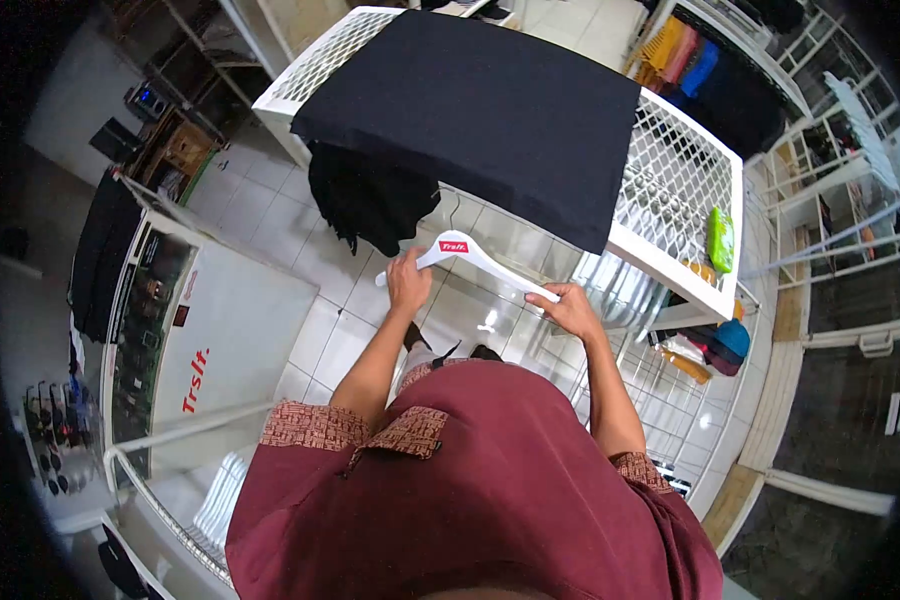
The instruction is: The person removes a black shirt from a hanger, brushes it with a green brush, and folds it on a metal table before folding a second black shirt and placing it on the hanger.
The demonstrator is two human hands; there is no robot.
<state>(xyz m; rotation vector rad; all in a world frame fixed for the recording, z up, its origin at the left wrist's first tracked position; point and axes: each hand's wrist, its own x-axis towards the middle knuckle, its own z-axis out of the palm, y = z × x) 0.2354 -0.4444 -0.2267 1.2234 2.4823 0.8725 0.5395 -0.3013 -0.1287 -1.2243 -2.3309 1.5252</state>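
A white clothes hanger [485, 262] with a red label and a thin metal hook is held out in front of my body. Near its left end, my left hand [408, 283] has its fingers closed around the arm of the hanger. My right hand [568, 308] pinches the opposite end between thumb and fingers. Just beyond the hanger, a black cloth [470, 110] is spread flat over a white mesh-topped table [675, 165]. Below the table's left side hangs a bunched black fabric [365, 195].
A green packet [720, 240] lies at the table's right corner. To the left stands a white counter [235, 320] with red lettering. A clothes rack [710, 60] is at the back right, and folded caps [715, 345] sit on a lower rack at right. White floor tiles [315, 340] surround my feet.
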